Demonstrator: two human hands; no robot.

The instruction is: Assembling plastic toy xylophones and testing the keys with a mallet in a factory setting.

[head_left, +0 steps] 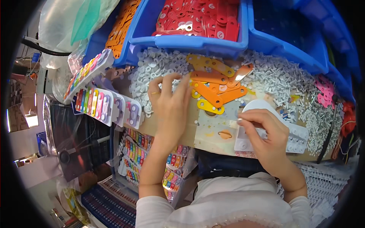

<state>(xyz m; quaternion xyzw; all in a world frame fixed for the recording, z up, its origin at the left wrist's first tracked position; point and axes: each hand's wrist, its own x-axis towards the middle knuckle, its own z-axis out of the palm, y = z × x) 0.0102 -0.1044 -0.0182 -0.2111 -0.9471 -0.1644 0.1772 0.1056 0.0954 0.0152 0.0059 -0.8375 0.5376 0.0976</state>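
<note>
My left hand [169,102] reaches to the heap of small white plastic washers [154,64], beside the orange and yellow bars. Its fingers are spread and bent down, and no held part shows between them. Over a white plastic xylophone base [258,106] with rounded end and small metal pins, my right hand [268,135] has thumb and forefinger pinched together near the base's left edge. What the pinch holds is too small to make out. Loose orange bars [208,94] and yellow bars [210,107] with holes lie between the hands.
Blue bins [190,41] line the back, with red bars [197,19] and orange bars [123,22] inside. White pins [272,79] and metal screws [323,121] are heaped right. Colourful xylophones [95,102] stack at the table's left edge; more sit in a crate below.
</note>
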